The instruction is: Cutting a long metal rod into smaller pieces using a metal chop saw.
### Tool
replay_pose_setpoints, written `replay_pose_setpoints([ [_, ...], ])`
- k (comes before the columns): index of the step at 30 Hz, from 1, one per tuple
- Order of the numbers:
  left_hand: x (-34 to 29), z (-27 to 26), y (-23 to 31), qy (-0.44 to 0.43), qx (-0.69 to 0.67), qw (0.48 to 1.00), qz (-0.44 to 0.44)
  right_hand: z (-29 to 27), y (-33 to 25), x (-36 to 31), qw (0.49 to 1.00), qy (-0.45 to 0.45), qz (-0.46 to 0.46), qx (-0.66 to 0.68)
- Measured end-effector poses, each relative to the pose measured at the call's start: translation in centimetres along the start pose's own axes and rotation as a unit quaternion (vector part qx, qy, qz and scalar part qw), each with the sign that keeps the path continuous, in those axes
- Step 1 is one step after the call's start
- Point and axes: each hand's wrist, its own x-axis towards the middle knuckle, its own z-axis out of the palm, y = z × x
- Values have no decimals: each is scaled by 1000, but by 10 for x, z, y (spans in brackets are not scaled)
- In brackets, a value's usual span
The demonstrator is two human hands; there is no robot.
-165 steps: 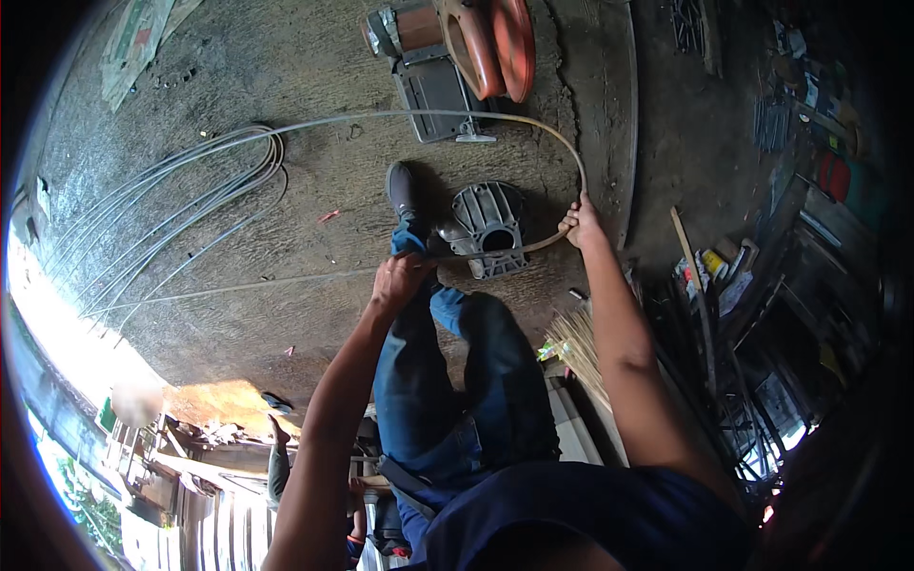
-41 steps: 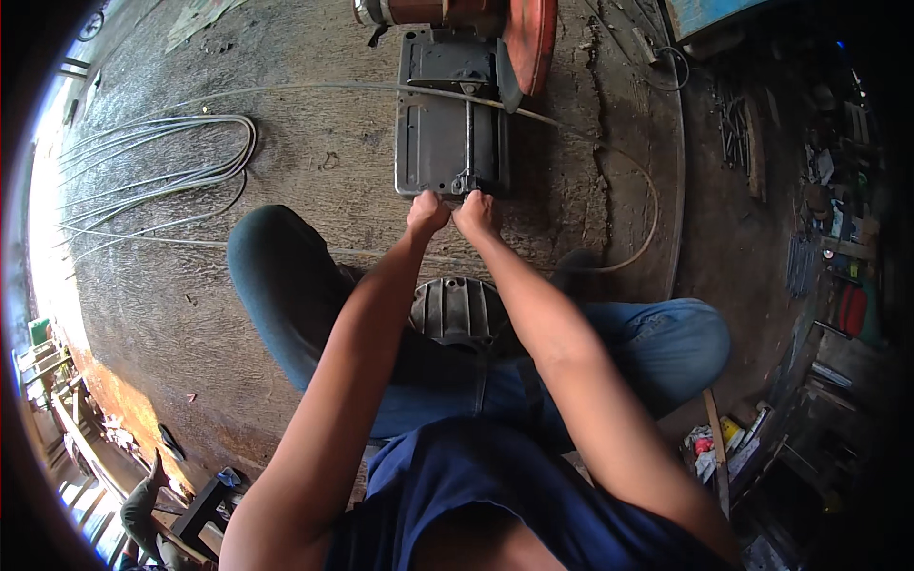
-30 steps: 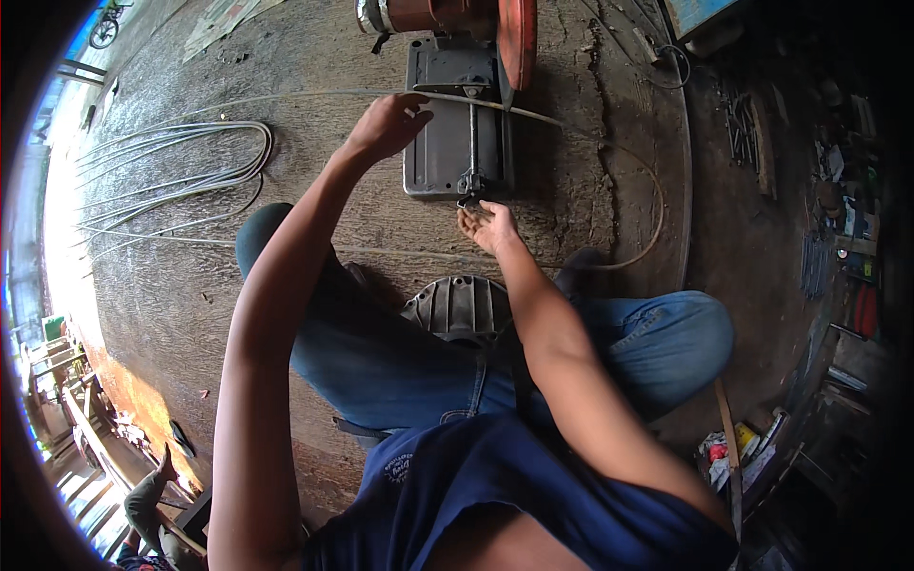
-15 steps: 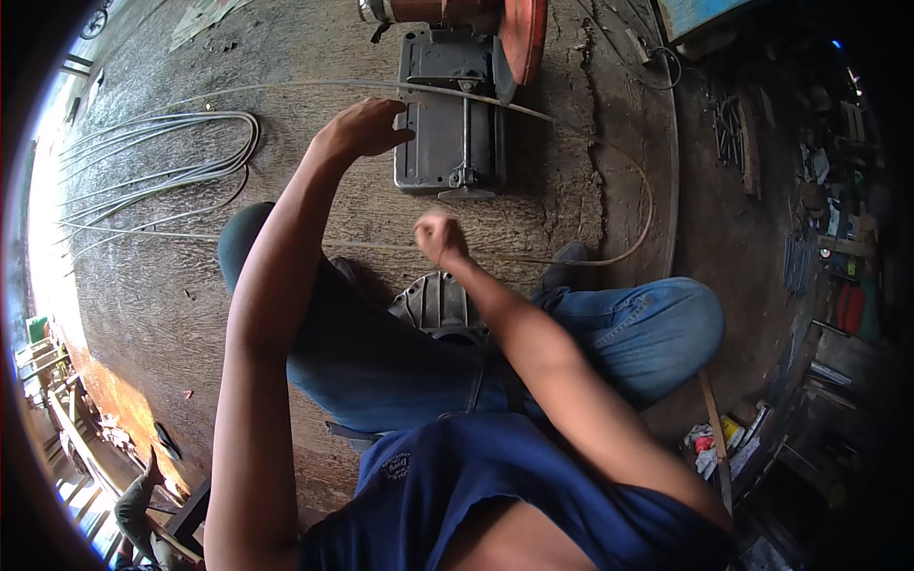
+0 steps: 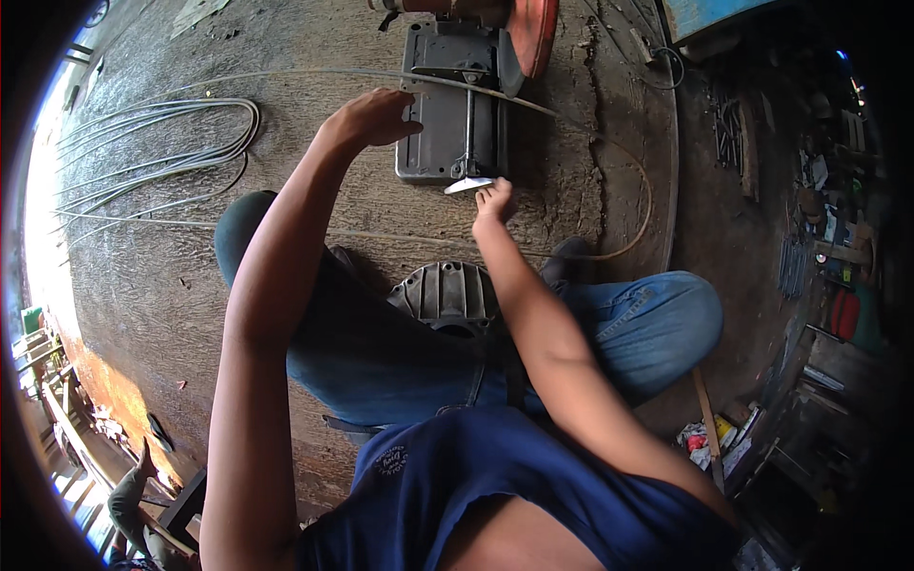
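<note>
While the left hand hung half-curled at the left edge of the saw base, thumb apart, nothing visible within, the right hand's bent fingers overlapped the right end of a pale handle; I couldn't tell whether they gripped. The base's long axis ran near to far, the handle's left to right. A thin rod crossed the base's far half, looping over open floor on the right.

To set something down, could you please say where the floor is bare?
Rough brown floor is mostly bare left of the left forearm, nearer than the thin brownish rod, and between that rod's right bend and the grey rectangular metal base. The left hand and right hand crowd the base.
</note>
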Motion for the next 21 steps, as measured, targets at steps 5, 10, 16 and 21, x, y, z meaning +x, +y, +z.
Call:
replay_pose_setpoints([
  [5,3,6,0,10,9,1000,16,21,22,-47,933,-321,87,-134],
  [10,0,6,-3,17,8,1000,16,-27,14,5,957,60,156,-235],
  [16,2,4,2,13,-7,1000,21,-39,-5,38,970,12,176,169],
  [21,1,8,7,8,8,1000,26,-26,17,4,945,-212,248,-10],
])
